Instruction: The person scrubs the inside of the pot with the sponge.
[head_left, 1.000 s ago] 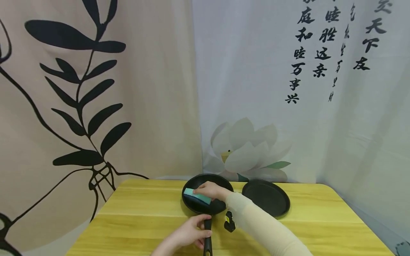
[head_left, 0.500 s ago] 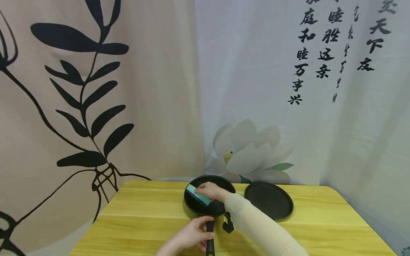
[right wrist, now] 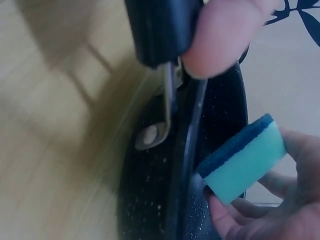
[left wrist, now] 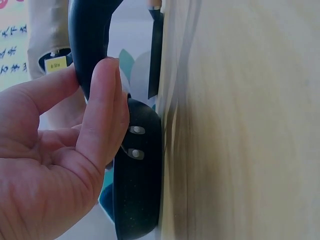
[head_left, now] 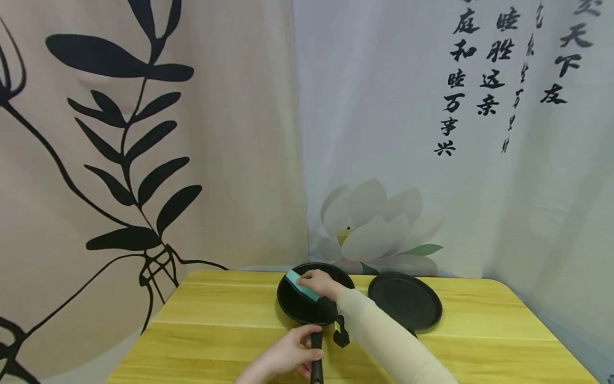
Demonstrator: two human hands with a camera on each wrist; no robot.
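A black frying pan rests on the wooden table, its handle pointing toward me. My left hand holds that handle between thumb and fingers, close to the pan; in the left wrist view the fingers lie against the handle. Inside the pan, my right hand grips a sponge by its upper side. The right wrist view shows the sponge as a light green block with a dark scouring layer facing the pan, pinched between thumb and fingers.
A flat, round black pan sits just right of the frying pan, partly behind the right sleeve. A black device with a yellow label hangs at the right wrist. A printed curtain rises behind the table.
My right hand has slid the sponge toward the far side of the frying pan, and the sponge has turned to a steeper angle. My left hand keeps its hold on the handle.
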